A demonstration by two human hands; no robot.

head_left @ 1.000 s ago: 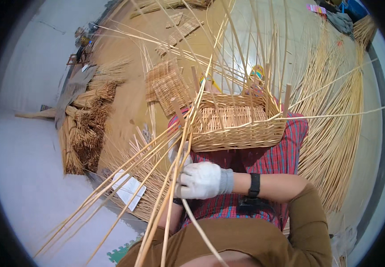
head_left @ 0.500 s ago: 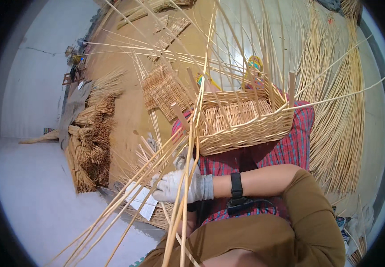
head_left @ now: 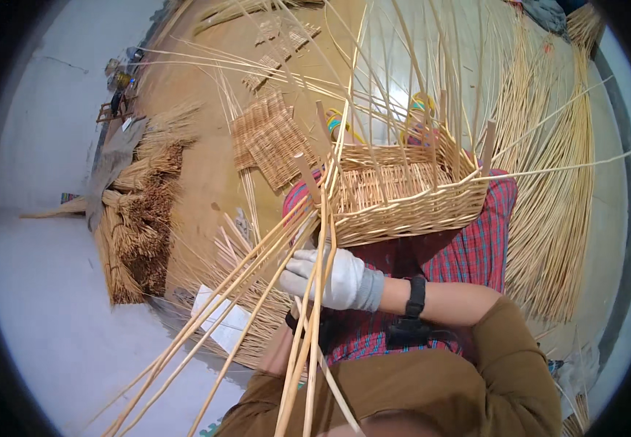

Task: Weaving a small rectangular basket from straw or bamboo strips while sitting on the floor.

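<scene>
A half-woven wicker basket (head_left: 407, 207) with upright stakes and wooden corner posts rests on red plaid cloth (head_left: 465, 266) over my lap. Long pale willow rods (head_left: 245, 255) run from its near left corner toward me. My right hand (head_left: 330, 279), in a white glove with a grey cuff, is closed on some of these rods just below that corner, its fingertips partly hidden. My left hand lies behind the rods and the right hand; only its forearm shows clearly, at lower left, so its fingers cannot be made out.
Woven panels (head_left: 273, 138) lie ahead on brown board. Dark willow bundles (head_left: 137, 226) are piled at left beside a white sheet (head_left: 217, 328). Loose long rods (head_left: 549, 233) spread along the right. Sandalled feet (head_left: 421, 116) show past the basket, dark cloth (head_left: 538, 18) at the far right.
My right hand shifted left, then back right, and now sits slightly higher than half a second ago. The basket sits a little further right than a second ago, as the view shifts.
</scene>
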